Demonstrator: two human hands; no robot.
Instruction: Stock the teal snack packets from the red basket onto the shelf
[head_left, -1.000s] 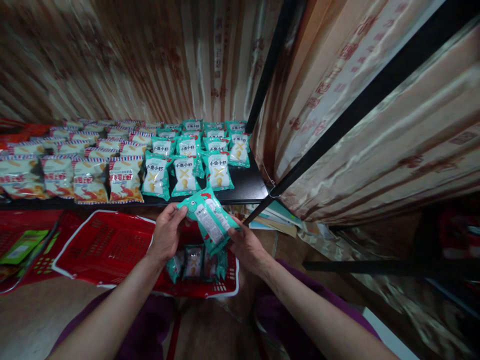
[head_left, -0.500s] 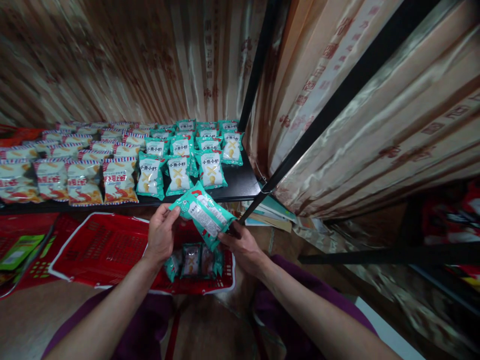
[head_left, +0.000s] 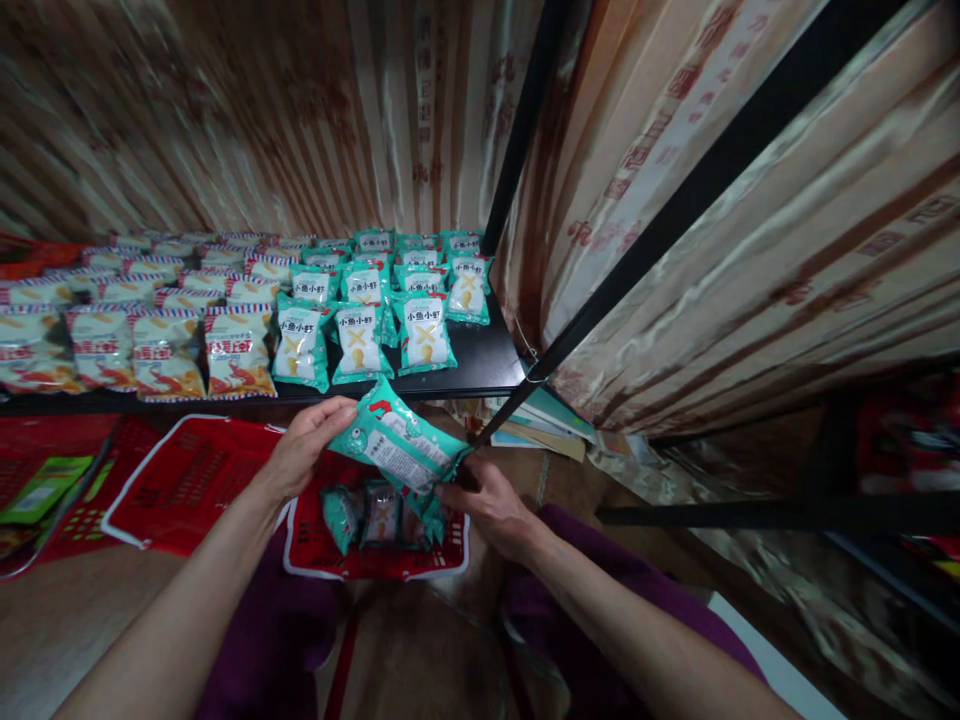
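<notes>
A teal snack bag (head_left: 409,445), its printed back side up, is held tilted between my two hands, just in front of the shelf edge. My left hand (head_left: 307,440) has its fingertips closed at the bag's upper left edge. With thumb and fingers, my right hand (head_left: 491,500) grips the lower right end. Below the bag sits a red basket (head_left: 307,560) with several teal bags (head_left: 381,515) inside, partly hidden by the held one. More teal bags (head_left: 358,343) with white fronts stand in rows on the black shelf (head_left: 487,365).
Rows of cream and orange snack bags (head_left: 238,350) fill the shelf's left part. Other red baskets (head_left: 217,470) stand on the floor at left, one holding a green packet (head_left: 46,490). A black shelf post (head_left: 592,325) slants past my right hand. Curtains (head_left: 300,120) hang behind.
My left hand has moved left and its fingers have straightened somewhat at the bag's edge. The bag has turned slightly and dropped a little. My right hand has barely moved.
</notes>
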